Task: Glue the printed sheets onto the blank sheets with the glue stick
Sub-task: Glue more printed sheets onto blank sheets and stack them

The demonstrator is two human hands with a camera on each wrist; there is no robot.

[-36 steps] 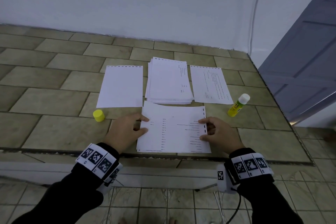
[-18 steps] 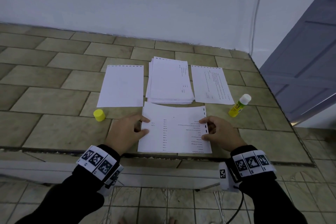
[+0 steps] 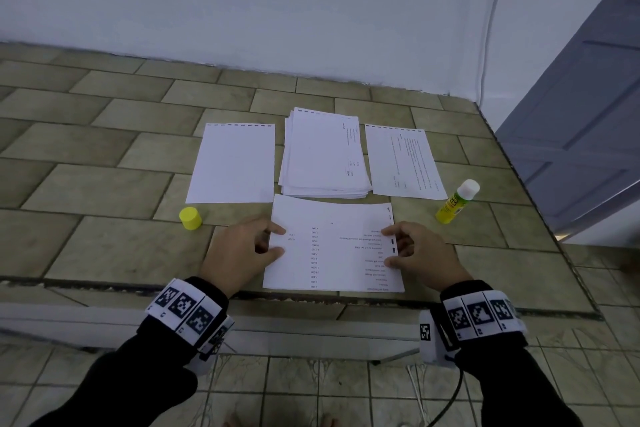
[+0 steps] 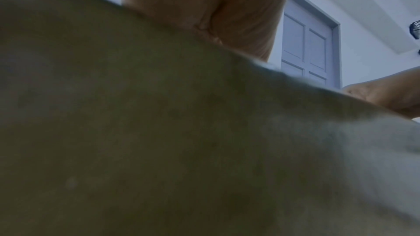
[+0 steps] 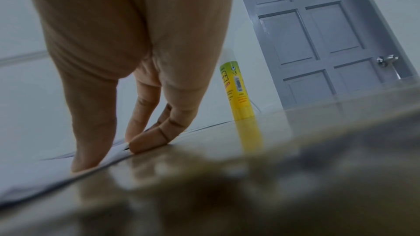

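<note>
Lying flat at the tiled table's point(image 3: 104, 184) near edge: printed sheet point(image 3: 332, 253). Left hand point(image 3: 242, 250) and right hand point(image 3: 422, 253) press its side edges with extended fingertips, grasping nothing. Glue stick point(image 3: 457, 201) stands right; yellow cap point(image 3: 190, 218) left.

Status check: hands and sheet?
Left hand and right hand press the printed sheet at its side edges. Glue stick stands right, cap left. Nothing blocking.

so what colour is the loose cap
Yellow. The small round plastic cap shows best in head view.
</note>
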